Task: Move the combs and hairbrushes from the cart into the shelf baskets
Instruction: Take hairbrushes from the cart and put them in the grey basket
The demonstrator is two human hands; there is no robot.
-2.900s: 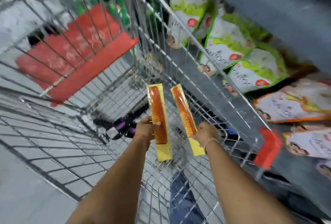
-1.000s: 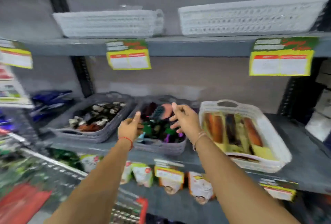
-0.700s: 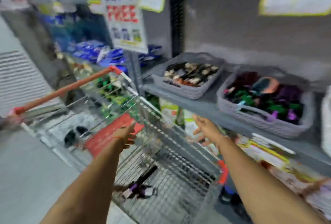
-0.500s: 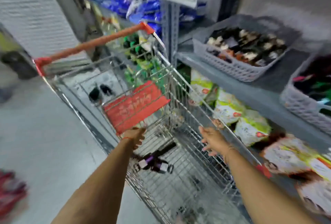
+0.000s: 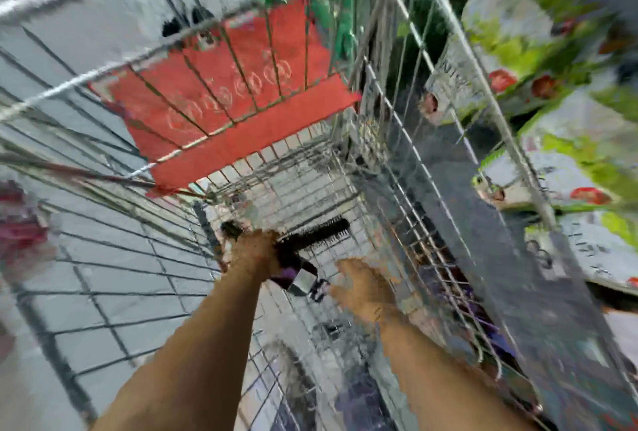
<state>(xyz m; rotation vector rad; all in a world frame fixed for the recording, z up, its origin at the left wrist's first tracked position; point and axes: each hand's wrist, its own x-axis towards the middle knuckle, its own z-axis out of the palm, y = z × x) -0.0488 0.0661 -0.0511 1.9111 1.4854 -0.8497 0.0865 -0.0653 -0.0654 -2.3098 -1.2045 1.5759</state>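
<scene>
Both our hands have dropped into the cart (image 5: pixel 390 140), left hand (image 5: pixel 253 253) on the black hairbrushes (image 5: pixel 310 237), grip unclear, right hand (image 5: pixel 364 289) spread open.

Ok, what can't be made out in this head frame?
- Left hand: over the hairbrushes; motion blur hides whether it grips one.
- Brush count: the hand and blur merge them.
- Right hand: fingers smeared, seemingly empty.
- Cart floor nearer the person: blurred; leftover items unreadable.
- Shelf baskets: out of frame.
</scene>
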